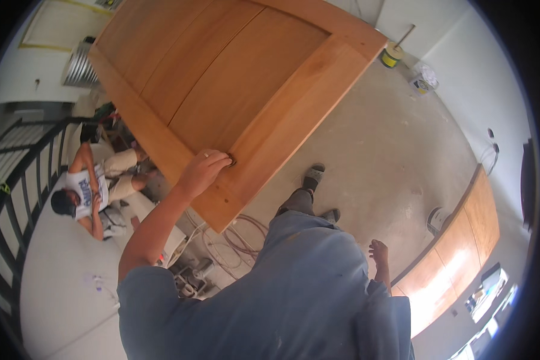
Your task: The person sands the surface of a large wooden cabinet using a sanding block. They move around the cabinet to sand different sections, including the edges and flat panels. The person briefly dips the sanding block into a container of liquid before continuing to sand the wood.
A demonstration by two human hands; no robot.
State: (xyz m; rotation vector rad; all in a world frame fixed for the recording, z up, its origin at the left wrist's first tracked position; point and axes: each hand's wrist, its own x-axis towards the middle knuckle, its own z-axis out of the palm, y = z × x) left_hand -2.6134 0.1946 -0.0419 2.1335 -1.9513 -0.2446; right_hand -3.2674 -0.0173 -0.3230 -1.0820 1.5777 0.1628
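A reddish-brown wooden door (247,90) with recessed panels slants across the upper middle of the view. Its near corner lies in front of me. My left hand (204,171) reaches onto that corner with the fingertips pinched on a small dark pad or wad (231,159); its exact kind is unclear. The pad touches the door where the recessed panel meets the frame. A ring is on one finger. My right hand (378,252) hangs low at my side, away from the door, its fingers loosely curled and nothing visible in them.
Reddish hoses (238,238) coil on the concrete floor (364,148). At left, a person (87,189) sits near a black metal railing (22,189). A glossy wooden panel (459,252) stands at right, a bucket (437,220) behind it. A yellow-green tub (391,56) is by the wall.
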